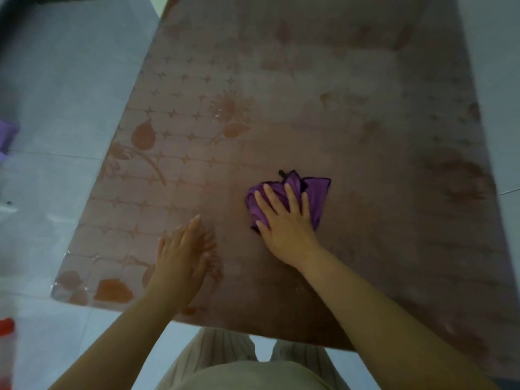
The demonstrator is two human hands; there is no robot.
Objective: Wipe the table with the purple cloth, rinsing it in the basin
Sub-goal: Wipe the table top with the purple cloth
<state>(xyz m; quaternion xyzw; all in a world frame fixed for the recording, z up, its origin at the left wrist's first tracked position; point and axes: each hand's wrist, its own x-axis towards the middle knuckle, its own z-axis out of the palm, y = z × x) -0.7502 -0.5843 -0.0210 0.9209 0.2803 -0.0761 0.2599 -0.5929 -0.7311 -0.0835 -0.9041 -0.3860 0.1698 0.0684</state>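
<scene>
The purple cloth (pixel 315 190) lies bunched on the table (pixel 281 94), near its middle and toward the front. My right hand (pixel 284 218) presses flat on the cloth with straight, spread fingers. My left hand (pixel 183 254) rests flat on the bare table surface to the left, near the front edge, fingers straight and together. The table has a brownish glossy cover printed with leaves and small stars. No basin is in view.
Pale floor tiles surround the table on the left, right and front. A purple object (pixel 7 136) sits at the left edge of the view and a red one (pixel 5 327) at the lower left. My legs (pixel 225 353) stand at the table's front edge.
</scene>
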